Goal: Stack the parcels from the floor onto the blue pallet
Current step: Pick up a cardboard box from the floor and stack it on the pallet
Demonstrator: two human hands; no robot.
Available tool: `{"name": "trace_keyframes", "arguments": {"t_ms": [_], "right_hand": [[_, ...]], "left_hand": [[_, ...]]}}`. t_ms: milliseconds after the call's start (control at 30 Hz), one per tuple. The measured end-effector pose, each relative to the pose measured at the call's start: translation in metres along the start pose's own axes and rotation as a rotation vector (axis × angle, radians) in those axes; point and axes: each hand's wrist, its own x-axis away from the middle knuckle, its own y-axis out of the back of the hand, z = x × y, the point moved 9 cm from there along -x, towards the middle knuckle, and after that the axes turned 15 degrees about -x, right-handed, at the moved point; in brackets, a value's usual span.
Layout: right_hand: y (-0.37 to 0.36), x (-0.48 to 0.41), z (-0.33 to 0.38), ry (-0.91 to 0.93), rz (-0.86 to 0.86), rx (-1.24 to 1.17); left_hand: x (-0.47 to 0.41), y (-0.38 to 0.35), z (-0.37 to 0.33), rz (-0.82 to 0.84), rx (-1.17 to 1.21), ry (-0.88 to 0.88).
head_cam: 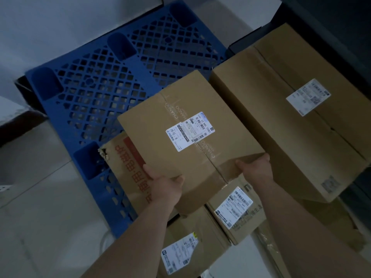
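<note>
I hold a brown taped parcel (186, 125) with a white label over the near edge of the blue pallet (96, 85). My left hand (164, 187) grips its near left corner. At the near right corner sits my right hand (256, 167), fingers under the box's edge. Beneath the held parcel lies a flat carton with red print (128, 169), resting partly on the pallet. A large parcel (291, 109) with a white label stands to the right, touching the pallet's right side. Two smaller labelled parcels (234, 211) (180, 251) lie on the floor between my arms.
The pallet's grid top is bare over its far and left parts. Pale floor tiles (40, 217) spread to the left. A dark cabinet or wall (331, 21) rises behind the large parcel. More flattened cardboard (345, 227) lies at the right.
</note>
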Motion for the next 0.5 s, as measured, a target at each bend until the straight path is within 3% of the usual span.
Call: {"name": "trace_keyframes", "arguments": {"t_ms": [500], "right_hand": [[-0.006,-0.005,-0.012,-0.040,-0.008,-0.061]], "left_hand": [[0.010,-0.012,-0.019,0.018,0.039,-0.019]]}}
